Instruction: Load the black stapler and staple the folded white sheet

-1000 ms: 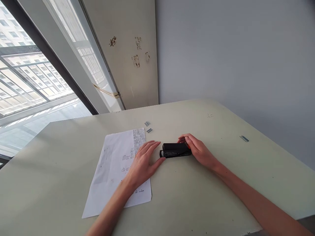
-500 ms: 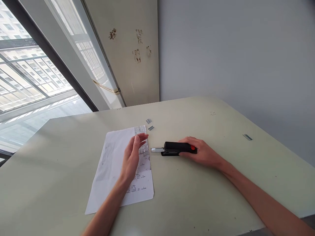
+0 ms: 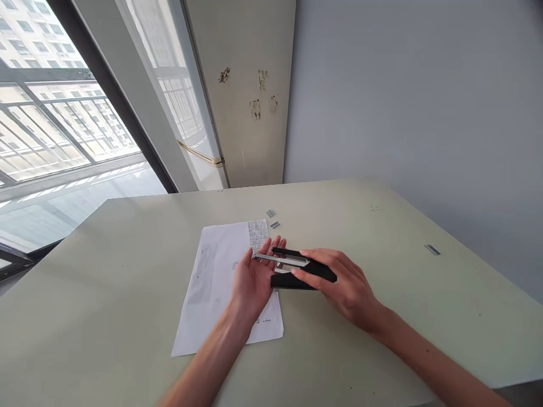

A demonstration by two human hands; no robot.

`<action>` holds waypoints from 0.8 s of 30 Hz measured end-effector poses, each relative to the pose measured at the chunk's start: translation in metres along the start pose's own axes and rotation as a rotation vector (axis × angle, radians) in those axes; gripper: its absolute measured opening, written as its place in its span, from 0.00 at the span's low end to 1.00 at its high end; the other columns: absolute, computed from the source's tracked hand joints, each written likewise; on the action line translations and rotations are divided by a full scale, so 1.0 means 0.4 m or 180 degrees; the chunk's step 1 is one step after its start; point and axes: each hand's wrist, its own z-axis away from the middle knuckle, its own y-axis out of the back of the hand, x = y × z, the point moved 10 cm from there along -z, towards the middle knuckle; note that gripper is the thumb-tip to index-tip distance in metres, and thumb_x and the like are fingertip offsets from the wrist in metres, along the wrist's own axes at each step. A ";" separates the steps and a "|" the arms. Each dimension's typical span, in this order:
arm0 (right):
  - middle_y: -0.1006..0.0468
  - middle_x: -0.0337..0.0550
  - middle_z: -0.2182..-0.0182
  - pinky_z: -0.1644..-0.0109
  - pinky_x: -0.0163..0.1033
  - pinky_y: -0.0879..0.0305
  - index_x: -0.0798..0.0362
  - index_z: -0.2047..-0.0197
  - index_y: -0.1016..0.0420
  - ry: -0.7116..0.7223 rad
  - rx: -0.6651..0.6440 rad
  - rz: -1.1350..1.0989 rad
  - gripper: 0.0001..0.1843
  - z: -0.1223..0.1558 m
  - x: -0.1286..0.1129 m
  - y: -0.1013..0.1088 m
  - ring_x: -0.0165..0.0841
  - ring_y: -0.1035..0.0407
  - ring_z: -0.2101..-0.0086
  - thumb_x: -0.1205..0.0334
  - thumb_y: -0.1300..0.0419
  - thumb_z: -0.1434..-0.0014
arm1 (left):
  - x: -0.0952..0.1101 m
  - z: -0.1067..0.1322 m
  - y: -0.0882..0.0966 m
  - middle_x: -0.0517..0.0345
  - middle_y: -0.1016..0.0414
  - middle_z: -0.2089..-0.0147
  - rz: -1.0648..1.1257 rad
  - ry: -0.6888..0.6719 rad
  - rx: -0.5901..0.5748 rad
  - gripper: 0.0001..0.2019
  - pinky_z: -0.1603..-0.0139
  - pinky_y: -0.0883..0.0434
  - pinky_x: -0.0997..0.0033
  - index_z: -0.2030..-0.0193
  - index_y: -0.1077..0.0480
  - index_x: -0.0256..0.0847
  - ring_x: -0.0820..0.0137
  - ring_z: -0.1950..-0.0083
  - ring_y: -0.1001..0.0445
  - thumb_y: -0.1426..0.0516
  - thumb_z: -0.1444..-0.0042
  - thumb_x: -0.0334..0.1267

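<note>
A black stapler [image 3: 316, 270] is gripped from the right by my right hand [image 3: 348, 285], fingers around its rear part. It is tilted on its side, and its metal staple tray sticks out toward the left. My left hand [image 3: 254, 277] lies palm up with fingers spread, just under and beside the stapler's front end. Whether the fingers touch the stapler I cannot tell. Under my left hand rest paper sheets [image 3: 207, 282], with a strip of dense print at the top right corner; part of their right side is hidden.
Two small bundles of staples, one staple strip [image 3: 270, 213] and another close by, lie beyond the paper. A further staple strip [image 3: 432, 249] is near the right edge of the pale table [image 3: 139, 282]. A grey wall, a stained cabinet side [image 3: 254, 147] and a window stand behind.
My right hand has lifted and turned the stapler, bringing it left to my other hand. My left hand has rolled palm up under the staple tray. The view has shifted slightly.
</note>
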 end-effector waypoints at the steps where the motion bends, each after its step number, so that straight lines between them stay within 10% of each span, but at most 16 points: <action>1: 0.21 0.42 0.39 0.41 0.51 0.24 0.32 0.39 0.20 0.0020 0.0012 0.0089 0.24 -0.003 -0.011 -0.001 0.42 0.26 0.42 0.69 0.44 0.28 | 0.004 0.003 0.003 0.41 0.21 0.40 0.0094 -0.0007 0.0015 0.15 0.36 0.24 0.56 0.49 0.25 0.35 0.57 0.35 0.23 0.52 0.29 0.36; 10: 0.21 0.40 0.41 0.43 0.56 0.24 0.27 0.39 0.21 -0.0197 0.0504 -0.0060 0.28 -0.012 -0.010 0.048 0.44 0.25 0.45 0.71 0.44 0.30 | 0.018 0.002 0.020 0.40 0.19 0.48 0.0116 -0.0130 0.0092 0.11 0.48 0.19 0.58 0.58 0.26 0.36 0.59 0.46 0.18 0.49 0.33 0.34; 16: 0.23 0.42 0.40 0.54 0.49 0.20 0.31 0.42 0.20 -0.1350 0.0543 -0.0922 0.18 0.018 0.100 0.036 0.44 0.25 0.44 0.62 0.38 0.31 | 0.076 0.018 0.050 0.62 0.36 0.70 -0.0915 -0.1003 0.0328 0.07 0.64 0.28 0.74 0.56 0.24 0.40 0.75 0.70 0.34 0.43 0.38 0.35; 24: 0.20 0.44 0.44 0.39 0.55 0.26 0.40 0.47 0.17 -0.2118 0.0503 -0.1644 0.18 0.055 0.173 -0.003 0.44 0.24 0.47 0.46 0.31 0.38 | 0.121 0.075 -0.041 0.62 0.42 0.67 -0.3648 -0.2177 0.0216 0.22 0.64 0.36 0.71 0.36 0.24 0.48 0.70 0.67 0.40 0.46 0.35 0.39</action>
